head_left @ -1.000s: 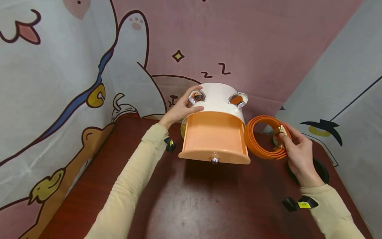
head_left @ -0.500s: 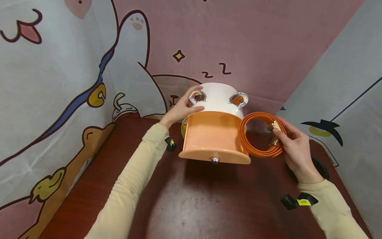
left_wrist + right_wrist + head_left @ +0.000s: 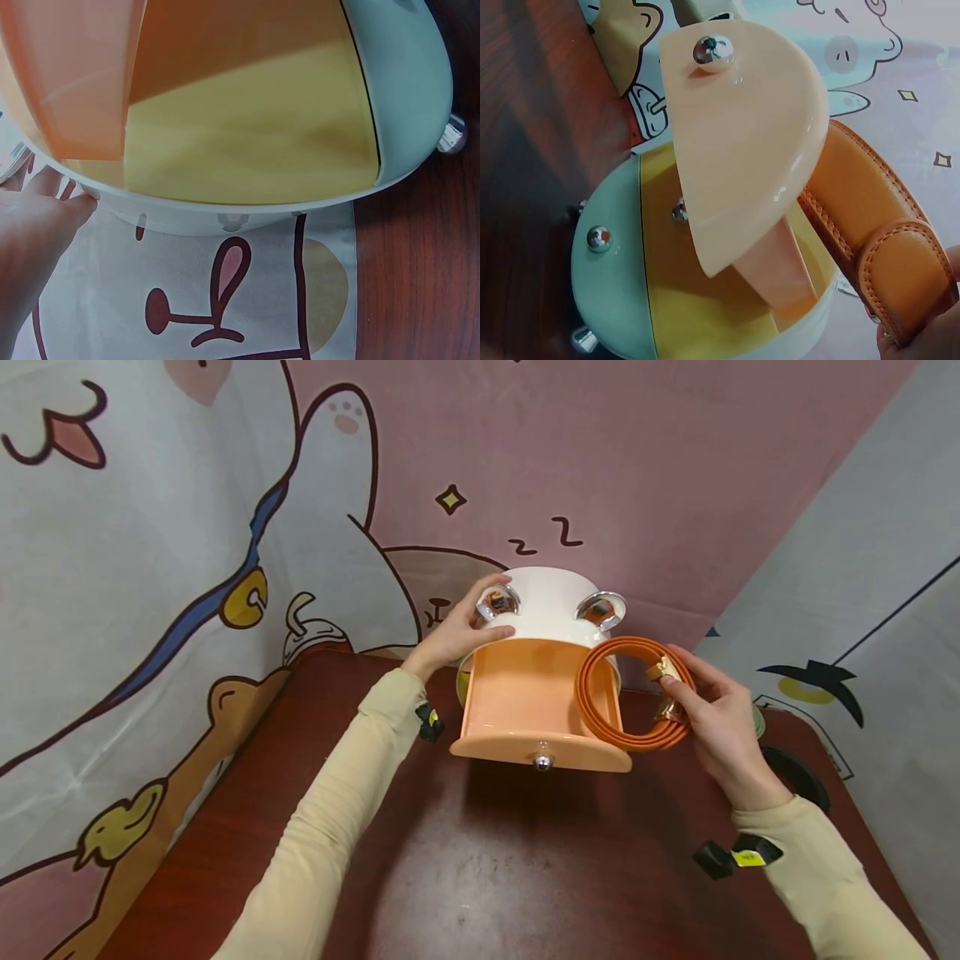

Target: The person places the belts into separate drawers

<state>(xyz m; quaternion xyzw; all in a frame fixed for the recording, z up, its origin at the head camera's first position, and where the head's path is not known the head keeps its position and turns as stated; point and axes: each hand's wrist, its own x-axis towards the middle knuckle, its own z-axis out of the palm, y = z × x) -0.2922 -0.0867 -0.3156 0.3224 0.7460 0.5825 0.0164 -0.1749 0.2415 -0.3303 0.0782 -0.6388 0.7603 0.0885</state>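
Observation:
A white storage box (image 3: 551, 589) with silver ring ears stands at the back of the table. Its peach drawer (image 3: 540, 753), with a round silver knob, is pulled out at the top. My left hand (image 3: 457, 631) holds the box by its upper left side, thumb on the front edge and fingers behind the ear. With my right hand (image 3: 723, 727) I pinch a coiled orange belt (image 3: 592, 714) by its gold buckle (image 3: 666, 670). The coil hangs over the drawer's right side. Below, a mint drawer front (image 3: 604, 281) with a silver knob shows in the right wrist view.
The dark red-brown table (image 3: 480, 868) carries the box. A black coiled item (image 3: 798, 777) lies right of my right hand, a small green item (image 3: 759, 722) behind it. A cartoon-printed cloth (image 3: 600, 460) hangs close behind and at both sides.
My right hand has moved left with the belt, from beside the drawer to over its right side. The left hand stays in place on the box.

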